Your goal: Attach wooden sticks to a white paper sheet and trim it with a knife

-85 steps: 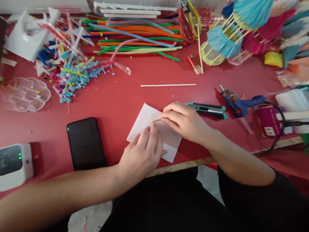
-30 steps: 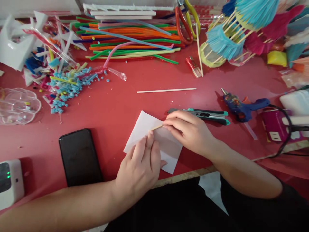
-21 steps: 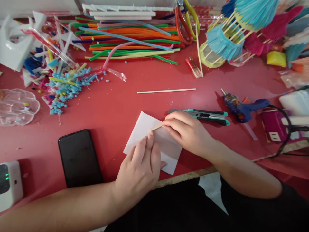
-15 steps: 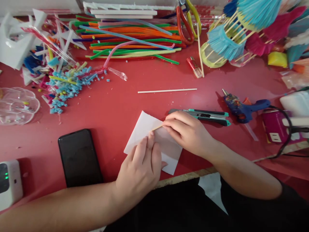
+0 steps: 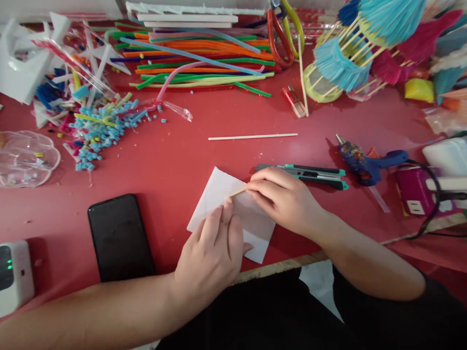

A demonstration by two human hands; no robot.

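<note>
A white sheet of paper (image 5: 215,194) lies near the front edge of the red table (image 5: 175,155). My left hand (image 5: 213,253) rests on its near half, fingers together and pressing the paper down. My right hand (image 5: 284,199) lies over the sheet's right side, fingers closed on a thin wooden stick (image 5: 237,192) whose tip shows on the paper. Most of that stick is hidden under the hand.
A utility knife (image 5: 310,173) lies just behind my right hand, a blue glue gun (image 5: 365,163) to its right. Another wooden stick (image 5: 252,137) lies farther back. A black phone (image 5: 118,238) sits left of the paper. Coloured straws (image 5: 197,63), cut bits (image 5: 98,131), scissors (image 5: 282,34) and fringed craft pieces (image 5: 350,53) crowd the back.
Both hands have stayed in place on the paper and stick. Only the view has shifted slightly since the earliest frame.
</note>
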